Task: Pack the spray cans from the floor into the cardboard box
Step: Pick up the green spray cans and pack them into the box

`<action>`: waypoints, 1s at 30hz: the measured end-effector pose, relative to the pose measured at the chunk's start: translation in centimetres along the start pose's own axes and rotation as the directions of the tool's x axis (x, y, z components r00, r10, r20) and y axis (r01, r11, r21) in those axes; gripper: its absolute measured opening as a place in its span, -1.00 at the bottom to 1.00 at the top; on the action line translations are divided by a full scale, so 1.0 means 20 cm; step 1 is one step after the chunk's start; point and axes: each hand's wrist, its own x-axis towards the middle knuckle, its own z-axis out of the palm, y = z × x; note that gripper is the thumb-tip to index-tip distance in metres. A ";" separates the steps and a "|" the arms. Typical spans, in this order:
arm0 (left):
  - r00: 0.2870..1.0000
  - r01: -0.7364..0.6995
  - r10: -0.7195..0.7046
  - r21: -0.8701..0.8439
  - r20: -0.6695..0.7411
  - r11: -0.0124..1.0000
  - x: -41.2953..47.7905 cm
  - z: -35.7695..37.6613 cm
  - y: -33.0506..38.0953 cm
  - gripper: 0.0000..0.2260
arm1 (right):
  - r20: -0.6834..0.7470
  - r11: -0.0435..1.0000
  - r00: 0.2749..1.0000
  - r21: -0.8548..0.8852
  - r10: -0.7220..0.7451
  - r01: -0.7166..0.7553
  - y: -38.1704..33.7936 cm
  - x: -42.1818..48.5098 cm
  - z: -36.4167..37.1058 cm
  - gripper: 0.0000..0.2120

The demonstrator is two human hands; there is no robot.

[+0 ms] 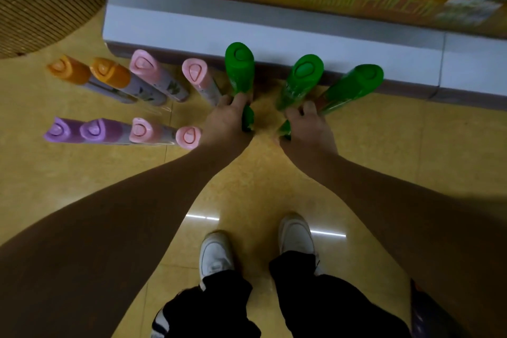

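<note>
Spray cans are capped green, pink, orange, purple.

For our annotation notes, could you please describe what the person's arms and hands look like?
The left sleeve and right sleeve look close-fitting, plain brown, ending at the wrists. The left hand and right hand are bare: no gloves, rings or watch visible.

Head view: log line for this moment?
left hand: grips green can | right hand: grips green cans | floor: pink cans, purple cans, orange cans
</note>
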 end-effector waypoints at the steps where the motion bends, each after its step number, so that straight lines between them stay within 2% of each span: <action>1: 1.000 -0.010 0.010 -0.003 -0.005 1.000 -0.01 -0.01 0.00 -0.47 | 0.014 1.000 1.000 0.010 -0.004 0.003 0.01 0.00 -0.01 -0.56; 6: 1.000 -0.029 0.029 -0.017 0.010 0.999 -0.11 -0.17 0.09 -0.48 | 0.051 0.999 0.999 0.053 -0.001 -0.002 -0.04 -0.09 -0.20 -0.63; 11: 0.993 -0.113 0.113 0.025 -0.015 0.993 -0.31 -0.53 0.30 -0.51 | 0.053 0.997 0.999 0.080 0.009 -0.013 -0.18 -0.29 -0.60 -0.63; 15: 0.970 -0.244 0.241 0.088 0.041 0.966 -0.54 -0.93 0.54 -0.44 | 0.025 0.997 0.999 0.069 0.036 -0.037 -0.34 -0.53 -1.06 -0.59; 20: 0.957 -0.289 0.288 0.051 0.031 0.956 -0.78 -1.59 0.96 -0.31 | 0.046 0.993 0.994 0.053 0.102 -0.104 -0.51 -0.89 -1.79 -0.50; 26: 0.862 -0.503 0.508 0.130 0.000 0.854 -1.15 -2.33 1.59 -0.25 | -0.037 0.996 0.996 -0.019 0.086 -0.087 -0.60 -1.42 -2.71 -0.54; 30: 0.768 -0.604 0.631 0.204 -0.111 0.770 -1.45 -2.67 2.04 -0.28 | -0.129 0.995 0.986 0.015 0.102 -0.101 -0.57 -1.79 -3.20 -0.55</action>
